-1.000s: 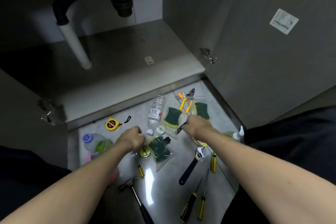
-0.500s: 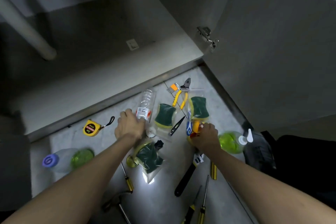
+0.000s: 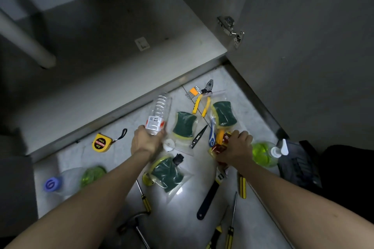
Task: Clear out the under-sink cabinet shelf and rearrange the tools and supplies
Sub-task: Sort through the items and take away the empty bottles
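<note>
A clear, ribbed plastic water bottle [image 3: 159, 113] with a red-and-white label is gripped at its lower end by the left hand [image 3: 146, 141], whose fingers are curled round it; the bottle is tilted, its far end pointing toward the bare grey cabinet shelf [image 3: 113, 52]. Just right of the bottle, a green-and-yellow scouring sponge [image 3: 183, 125] with a waisted outline lies in a glossy clear bag, and a second bagged sponge of the same shape [image 3: 224, 114] is seen further right. Beyond the sponges, yellow-handled pliers [image 3: 202, 100] lie beside a small set of metal hex keys [image 3: 193, 92]. Well right of the bottle, the right hand [image 3: 235, 148] is closed knuckles-up over a red-and-yellow packet [image 3: 219, 146], which appears to be crinkled foil, though much of it is hidden. Right of that hand stands out a rounded green soap dispenser [image 3: 263, 152] with a white pump. Left of the bottle, a squat yellow tape measure [image 3: 101, 142] rests on the pale speckled floor. Nearer than the bottle, a third bagged sponge [image 3: 169, 174], a black-handled adjustable wrench [image 3: 209, 196] and slim striped screwdrivers [image 3: 241, 185] are scattered. Both forearms are stretched forward and bare
</note>
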The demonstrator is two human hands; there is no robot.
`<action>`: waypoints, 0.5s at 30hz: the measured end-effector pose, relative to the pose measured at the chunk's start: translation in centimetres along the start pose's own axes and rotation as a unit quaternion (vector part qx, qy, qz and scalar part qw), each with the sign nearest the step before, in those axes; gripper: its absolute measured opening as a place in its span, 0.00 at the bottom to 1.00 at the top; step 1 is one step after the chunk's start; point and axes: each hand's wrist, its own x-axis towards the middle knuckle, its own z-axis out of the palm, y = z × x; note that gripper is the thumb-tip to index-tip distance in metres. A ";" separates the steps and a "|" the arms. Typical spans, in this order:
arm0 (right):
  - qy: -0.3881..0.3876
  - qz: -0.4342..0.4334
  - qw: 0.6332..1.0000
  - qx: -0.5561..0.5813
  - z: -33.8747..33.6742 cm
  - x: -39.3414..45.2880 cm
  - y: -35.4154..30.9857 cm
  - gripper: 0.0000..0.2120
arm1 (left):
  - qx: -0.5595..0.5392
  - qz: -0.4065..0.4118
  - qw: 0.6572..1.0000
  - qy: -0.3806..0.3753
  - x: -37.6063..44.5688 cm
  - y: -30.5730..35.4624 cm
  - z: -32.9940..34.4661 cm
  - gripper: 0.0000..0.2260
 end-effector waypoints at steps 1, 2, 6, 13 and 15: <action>0.013 -0.011 1.000 -0.007 -0.2 -0.1 0.2 0.39 | 0.003 0.005 1.000 0.009 -0.2 0.0 -0.7 0.28; 0.026 -0.021 0.999 -0.010 -0.3 -0.3 0.3 0.38 | 0.007 0.013 1.000 0.018 -0.5 0.1 -1.4 0.28; 0.001 -0.018 0.997 0.079 -1.8 -1.4 0.3 0.35 | 0.016 0.039 0.998 0.040 -2.2 0.1 -4.5 0.28; -0.038 -0.029 0.988 0.149 -6.7 -4.6 -1.5 0.04 | 0.052 0.057 0.996 -0.044 -6.2 0.3 -8.9 0.32; -0.027 -0.048 0.987 0.151 -8.5 -5.5 -2.4 0.05 | 0.080 0.070 0.991 -0.080 -7.6 0.9 -10.3 0.34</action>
